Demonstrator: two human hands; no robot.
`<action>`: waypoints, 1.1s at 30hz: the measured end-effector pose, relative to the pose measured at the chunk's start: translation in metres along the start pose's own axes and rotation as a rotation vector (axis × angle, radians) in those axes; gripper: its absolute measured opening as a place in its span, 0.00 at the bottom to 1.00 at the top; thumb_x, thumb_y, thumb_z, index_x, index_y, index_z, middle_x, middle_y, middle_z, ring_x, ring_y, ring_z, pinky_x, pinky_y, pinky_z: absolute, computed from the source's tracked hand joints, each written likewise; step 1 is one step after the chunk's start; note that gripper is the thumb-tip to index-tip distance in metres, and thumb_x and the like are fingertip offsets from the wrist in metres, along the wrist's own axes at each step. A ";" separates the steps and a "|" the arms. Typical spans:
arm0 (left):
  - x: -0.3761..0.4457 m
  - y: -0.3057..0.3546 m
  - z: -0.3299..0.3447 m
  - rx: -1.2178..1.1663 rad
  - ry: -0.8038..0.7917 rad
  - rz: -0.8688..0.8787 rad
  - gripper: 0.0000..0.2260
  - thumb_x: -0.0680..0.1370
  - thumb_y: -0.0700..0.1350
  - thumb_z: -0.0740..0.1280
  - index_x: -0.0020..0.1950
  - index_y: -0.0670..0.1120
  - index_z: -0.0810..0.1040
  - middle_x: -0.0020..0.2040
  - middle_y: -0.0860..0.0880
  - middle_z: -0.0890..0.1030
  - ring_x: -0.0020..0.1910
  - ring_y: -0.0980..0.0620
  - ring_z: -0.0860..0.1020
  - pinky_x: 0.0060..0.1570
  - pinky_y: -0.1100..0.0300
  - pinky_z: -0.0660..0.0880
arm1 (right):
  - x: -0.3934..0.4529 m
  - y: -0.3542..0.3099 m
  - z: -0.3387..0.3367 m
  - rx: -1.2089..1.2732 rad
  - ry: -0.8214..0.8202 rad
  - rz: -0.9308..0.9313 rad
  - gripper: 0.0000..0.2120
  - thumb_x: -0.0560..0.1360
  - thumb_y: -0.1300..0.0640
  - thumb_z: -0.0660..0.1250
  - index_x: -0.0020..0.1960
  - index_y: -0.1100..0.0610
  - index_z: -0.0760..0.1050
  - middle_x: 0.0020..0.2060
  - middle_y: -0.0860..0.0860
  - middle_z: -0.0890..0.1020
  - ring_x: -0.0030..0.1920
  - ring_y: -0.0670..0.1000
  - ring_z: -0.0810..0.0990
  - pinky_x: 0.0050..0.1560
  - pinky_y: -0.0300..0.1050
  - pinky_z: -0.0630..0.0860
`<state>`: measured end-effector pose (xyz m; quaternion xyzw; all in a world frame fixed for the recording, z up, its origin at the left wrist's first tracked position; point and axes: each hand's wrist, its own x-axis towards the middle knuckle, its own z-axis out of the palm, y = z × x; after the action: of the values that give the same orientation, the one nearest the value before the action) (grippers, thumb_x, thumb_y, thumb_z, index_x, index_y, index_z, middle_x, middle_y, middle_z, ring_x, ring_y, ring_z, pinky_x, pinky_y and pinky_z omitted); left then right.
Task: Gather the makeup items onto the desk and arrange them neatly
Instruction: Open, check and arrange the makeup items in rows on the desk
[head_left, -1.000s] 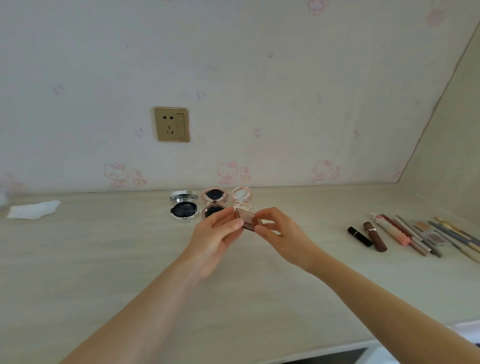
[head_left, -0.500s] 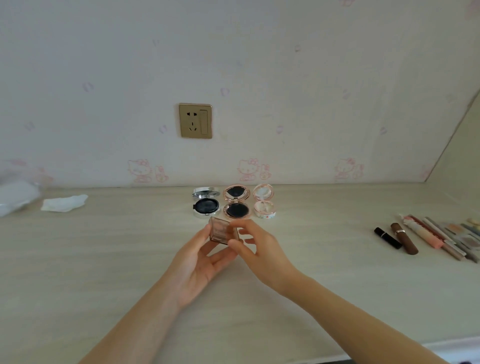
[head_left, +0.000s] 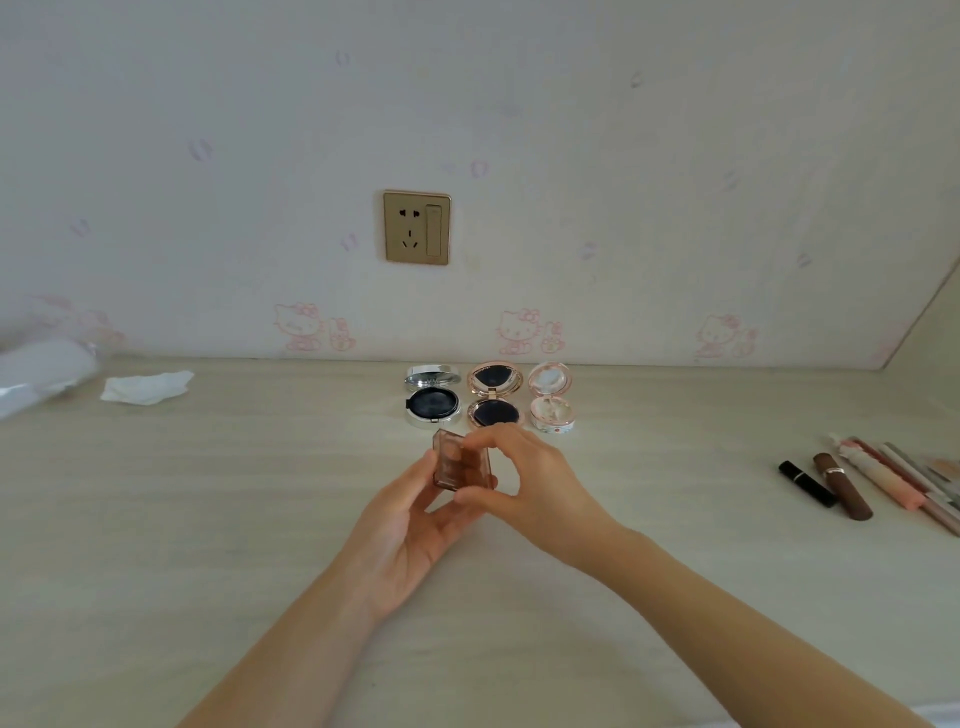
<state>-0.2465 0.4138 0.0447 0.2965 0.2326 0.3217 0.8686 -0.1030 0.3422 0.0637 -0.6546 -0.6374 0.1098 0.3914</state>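
Over the desk (head_left: 208, 519), the left hand (head_left: 400, 535) and right hand (head_left: 530, 483) are pinching a small brown case (head_left: 460, 462), likely opening it like the compacts (head_left: 491, 397).

We reached both bare forearms forward from the near edge, converging toward the middle. Our left hand (head_left: 410, 525) lay palm up, fingers gently curled, cradling a small brown case (head_left: 462, 462) from the left and beneath. Our right hand (head_left: 535, 483) came in from the right, its thumb below and forefinger arched over the top, pinching the same case. The two hands met just above the surface.
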 end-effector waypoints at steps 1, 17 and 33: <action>0.000 0.000 -0.001 0.003 -0.001 0.002 0.16 0.76 0.46 0.65 0.56 0.35 0.81 0.59 0.36 0.79 0.59 0.34 0.78 0.55 0.45 0.78 | 0.002 0.001 -0.001 0.008 -0.005 -0.001 0.18 0.70 0.50 0.74 0.58 0.47 0.74 0.54 0.43 0.78 0.56 0.41 0.74 0.57 0.36 0.70; -0.001 0.002 0.001 -0.015 -0.031 -0.023 0.16 0.74 0.46 0.65 0.54 0.36 0.81 0.52 0.38 0.81 0.56 0.34 0.79 0.55 0.44 0.78 | 0.019 -0.002 -0.026 0.176 -0.126 0.095 0.08 0.78 0.52 0.65 0.55 0.48 0.80 0.50 0.42 0.82 0.53 0.39 0.78 0.59 0.38 0.73; 0.005 0.007 -0.006 0.226 0.071 0.081 0.11 0.80 0.40 0.62 0.57 0.36 0.79 0.53 0.38 0.83 0.50 0.46 0.83 0.53 0.54 0.79 | 0.030 -0.005 0.001 0.675 0.142 0.299 0.11 0.81 0.61 0.59 0.55 0.56 0.80 0.49 0.51 0.85 0.52 0.47 0.83 0.55 0.41 0.78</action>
<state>-0.2496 0.4237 0.0446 0.3904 0.2856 0.3386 0.8071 -0.1025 0.3694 0.0766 -0.5806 -0.4337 0.3240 0.6081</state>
